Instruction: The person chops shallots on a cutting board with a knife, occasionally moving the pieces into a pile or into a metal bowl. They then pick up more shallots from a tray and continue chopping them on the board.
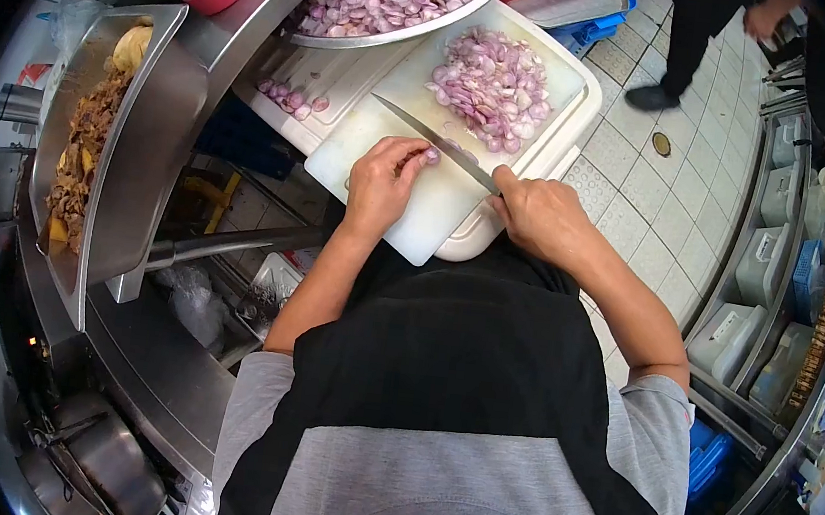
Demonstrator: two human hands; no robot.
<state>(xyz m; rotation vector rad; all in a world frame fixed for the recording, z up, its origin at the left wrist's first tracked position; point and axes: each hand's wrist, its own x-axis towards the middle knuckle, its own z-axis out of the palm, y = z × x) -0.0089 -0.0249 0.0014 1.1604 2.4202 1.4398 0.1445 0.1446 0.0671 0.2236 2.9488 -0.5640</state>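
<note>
My right hand is closed round the handle of a long knife, whose blade points up and left across the white cutting board. My left hand pinches a small purple shallot against the board, close beside the blade. Past the knife lies a heap of sliced shallots on the board. A few shallot pieces rest on the pale lid under the board, to the left.
A large metal bowl of sliced shallots stands beyond the board. On the left is a deep metal tray of cooked food. Another person's leg and shoe are at the upper right, near shelves with containers.
</note>
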